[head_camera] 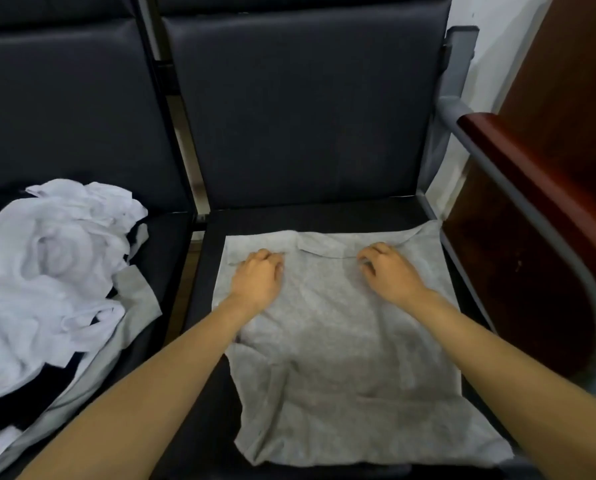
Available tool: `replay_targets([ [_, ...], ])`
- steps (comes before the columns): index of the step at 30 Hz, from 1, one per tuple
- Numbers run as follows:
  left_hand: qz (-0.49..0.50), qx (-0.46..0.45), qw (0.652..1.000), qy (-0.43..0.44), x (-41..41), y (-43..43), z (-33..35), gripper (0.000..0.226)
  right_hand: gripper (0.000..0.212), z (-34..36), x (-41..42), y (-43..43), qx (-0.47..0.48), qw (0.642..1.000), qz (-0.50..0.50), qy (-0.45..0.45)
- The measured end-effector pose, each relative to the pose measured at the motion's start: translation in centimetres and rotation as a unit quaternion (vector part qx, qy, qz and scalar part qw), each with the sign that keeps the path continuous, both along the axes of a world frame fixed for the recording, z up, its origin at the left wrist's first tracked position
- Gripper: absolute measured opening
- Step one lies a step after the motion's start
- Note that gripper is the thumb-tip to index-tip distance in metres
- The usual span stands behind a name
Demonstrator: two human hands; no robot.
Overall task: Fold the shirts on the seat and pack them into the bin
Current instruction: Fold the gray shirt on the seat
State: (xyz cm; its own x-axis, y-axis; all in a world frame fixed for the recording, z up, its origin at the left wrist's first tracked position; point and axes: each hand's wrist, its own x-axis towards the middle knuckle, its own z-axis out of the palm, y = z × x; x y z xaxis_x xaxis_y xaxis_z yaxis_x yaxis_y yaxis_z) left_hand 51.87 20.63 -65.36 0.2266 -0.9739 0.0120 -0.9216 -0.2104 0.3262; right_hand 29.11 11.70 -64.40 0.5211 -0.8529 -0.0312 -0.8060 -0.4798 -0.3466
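Observation:
A light grey shirt [341,341] lies spread flat on the dark seat [324,213] in front of me, collar toward the backrest. My left hand [258,275] rests on its left shoulder area with fingers curled into the cloth. My right hand [390,271] sits on the right shoulder area beside the collar, fingers bent and gathering fabric. A heap of crumpled white, grey and black shirts [54,271] lies on the neighbouring seat at the left. No bin is in view.
The dark backrest [307,116] rises behind the shirt. A grey metal armrest frame [459,109] and a reddish-brown wooden panel [531,209] close off the right side. A narrow gap [189,271] separates the two seats.

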Motion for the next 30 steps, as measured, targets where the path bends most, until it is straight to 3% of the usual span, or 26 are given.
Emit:
replay_targets([
  [5, -0.039, -0.013, 0.997, -0.070, 1.7, -2.2, -1.1, 0.036, 0.031, -1.6, 0.8, -2.7, -0.067, 0.996, 0.055, 0.008],
  [7, -0.044, 0.008, 0.994, -0.103, 2.3, -2.7, -1.1, 0.041, 0.039, -2.0, 0.8, -3.4, -0.092, 0.992, 0.064, 0.056],
  [10, 0.043, 0.072, 0.992, -0.095, 3.1, -3.7, -0.6, 0.058, 0.054, -2.0, 1.2, -4.6, -0.095, 0.989, 0.004, 0.112],
  [13, 0.152, 0.111, 0.981, -0.039, 3.9, -4.7, -0.2, 0.075, 0.060, -1.6, 2.0, -5.5, -0.033, 0.991, -0.084, 0.103],
  [21, 0.014, 0.047, 0.999, -0.021, 0.4, -1.0, -0.5, 0.051, 0.052, -0.9, 1.7, -1.9, -0.005, 0.997, -0.055, 0.062],
  [25, -0.034, 0.044, 0.998, -0.023, -0.7, 3.9, -0.1, 0.042, 0.046, 0.3, -0.5, 3.1, 0.033, 0.993, -0.024, 0.113],
  [30, -0.042, 0.111, 0.992, -0.041, -0.4, 8.2, 1.9, 0.033, 0.054, 1.5, -3.2, 8.0, 0.161, 0.974, -0.032, 0.157],
])
